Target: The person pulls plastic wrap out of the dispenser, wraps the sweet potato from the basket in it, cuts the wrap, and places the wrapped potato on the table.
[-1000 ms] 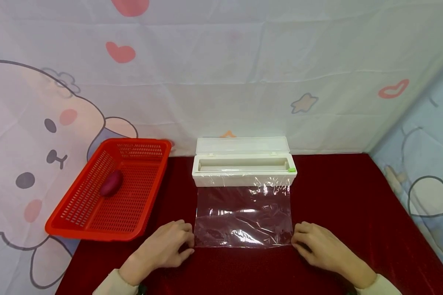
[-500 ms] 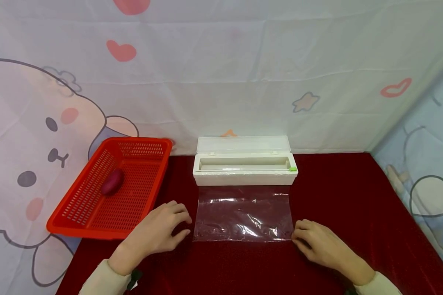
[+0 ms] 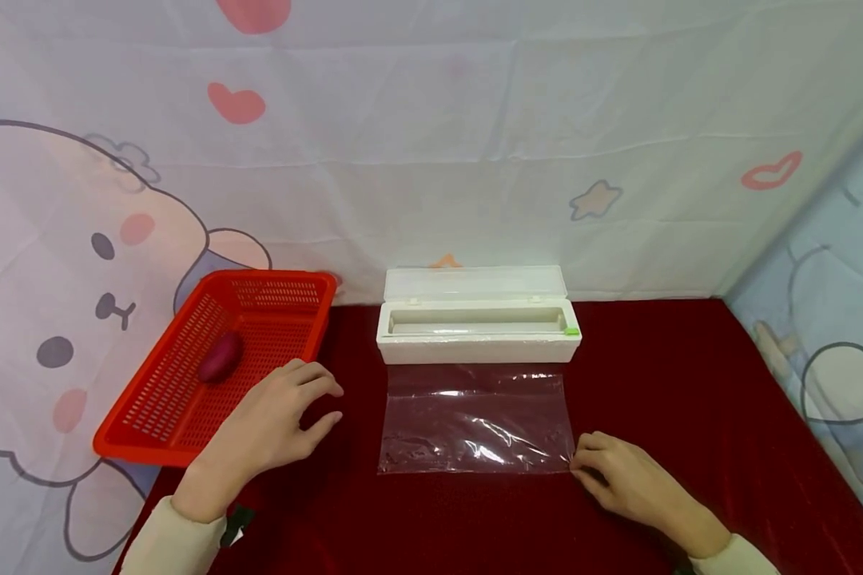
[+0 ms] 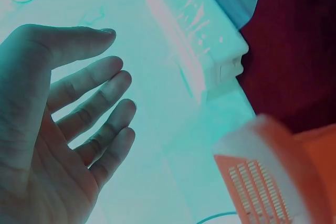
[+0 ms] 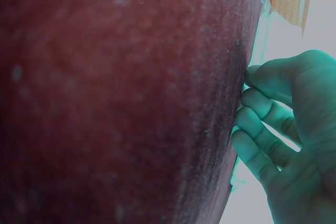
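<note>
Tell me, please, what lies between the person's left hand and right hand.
In the head view, the clear film lies between them, with bare red cloth separating it from the left hand.

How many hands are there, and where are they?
2: the left hand is empty, beside the red basket; the right hand pinches the near right corner of the clear film.

On the bench (image 3: 662, 375), the basket (image 3: 266, 343) stands at left, and one object (image 3: 220, 357) lies in it. Right of the basket is the box (image 3: 478, 351), its lid (image 3: 475, 283) at the back. Before the box lies the film (image 3: 467, 423); behind the box, the cloth (image 3: 417, 160) hangs
</note>
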The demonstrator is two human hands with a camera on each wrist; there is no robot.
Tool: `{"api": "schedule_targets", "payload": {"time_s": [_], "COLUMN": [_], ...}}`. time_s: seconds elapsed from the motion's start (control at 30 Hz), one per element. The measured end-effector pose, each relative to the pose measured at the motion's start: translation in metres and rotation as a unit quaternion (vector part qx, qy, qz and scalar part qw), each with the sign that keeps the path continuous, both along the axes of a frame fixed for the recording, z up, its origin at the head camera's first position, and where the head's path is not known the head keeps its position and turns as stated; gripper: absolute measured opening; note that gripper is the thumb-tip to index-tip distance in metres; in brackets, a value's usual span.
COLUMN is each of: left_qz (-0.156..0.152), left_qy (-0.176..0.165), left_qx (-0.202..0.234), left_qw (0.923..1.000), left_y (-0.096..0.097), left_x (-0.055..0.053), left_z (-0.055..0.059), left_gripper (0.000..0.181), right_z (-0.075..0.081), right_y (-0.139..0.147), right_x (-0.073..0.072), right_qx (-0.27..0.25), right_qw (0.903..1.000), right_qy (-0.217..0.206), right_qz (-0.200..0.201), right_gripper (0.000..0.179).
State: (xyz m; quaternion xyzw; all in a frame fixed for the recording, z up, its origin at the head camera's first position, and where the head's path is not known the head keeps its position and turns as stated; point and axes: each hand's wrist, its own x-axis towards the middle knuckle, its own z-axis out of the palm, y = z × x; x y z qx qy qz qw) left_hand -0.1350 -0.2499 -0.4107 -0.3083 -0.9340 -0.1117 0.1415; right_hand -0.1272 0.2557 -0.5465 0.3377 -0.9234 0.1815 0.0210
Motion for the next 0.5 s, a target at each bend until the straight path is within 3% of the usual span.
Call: {"api": "schedule_targets", "payload": {"time_s": [0.5], "left_qz": [0.046], "left_qy": [0.012], "left_qx": [-0.002], "left_qw": [0.9988], "left_y": [-0.017], "left_x": [-0.006], "left_z": [0.02], "left_gripper": [0.024], "right_z": [-0.002], "right_y": [0.001], "right_x": [0.0], "right_qx": [-0.024], "right_qw": [0.9996], "right_qy": [0.011], "right_qz": [0.008], "right_gripper": [0.016]}}
